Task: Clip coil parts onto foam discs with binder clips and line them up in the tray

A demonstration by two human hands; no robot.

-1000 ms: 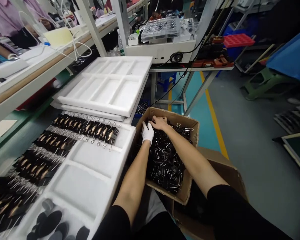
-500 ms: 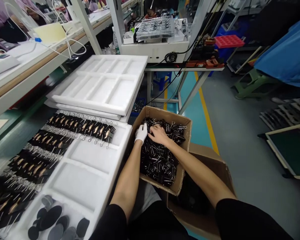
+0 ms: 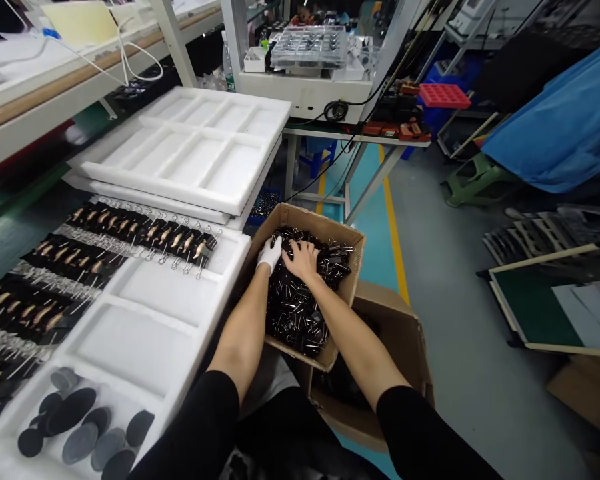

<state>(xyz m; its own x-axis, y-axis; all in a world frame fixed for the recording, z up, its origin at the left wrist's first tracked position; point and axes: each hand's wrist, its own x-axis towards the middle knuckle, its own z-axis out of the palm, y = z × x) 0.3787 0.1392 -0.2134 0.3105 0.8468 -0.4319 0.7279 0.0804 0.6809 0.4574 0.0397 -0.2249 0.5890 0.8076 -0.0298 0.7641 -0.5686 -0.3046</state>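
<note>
A cardboard box [image 3: 351,248] on my lap is full of black binder clips [image 3: 293,308] with silver wire handles. Both hands are down in the pile near the box's far end. My left hand [image 3: 269,255] wears a white glove and rests on the clips by the left wall, fingers curled. My bare right hand [image 3: 301,257] lies spread over the clips right beside it, fingers partly buried. Whether either hand grips a clip is hidden. To my left a white foam tray [image 3: 155,333] holds rows of black clips [image 3: 145,237] with tan parts.
Dark round discs [image 3: 83,427] lie in the tray's near compartment. Empty white foam trays [image 3: 190,150] are stacked behind it. A second cardboard box [image 3: 405,340] sits under the first. A bench with a machine [image 3: 310,87] stands ahead; a yellow floor line [image 3: 393,233] runs on the right.
My right hand has drawn back from the box's far edge to the clips beside my left hand. The view has tilted down and the box sits closer to the left.
</note>
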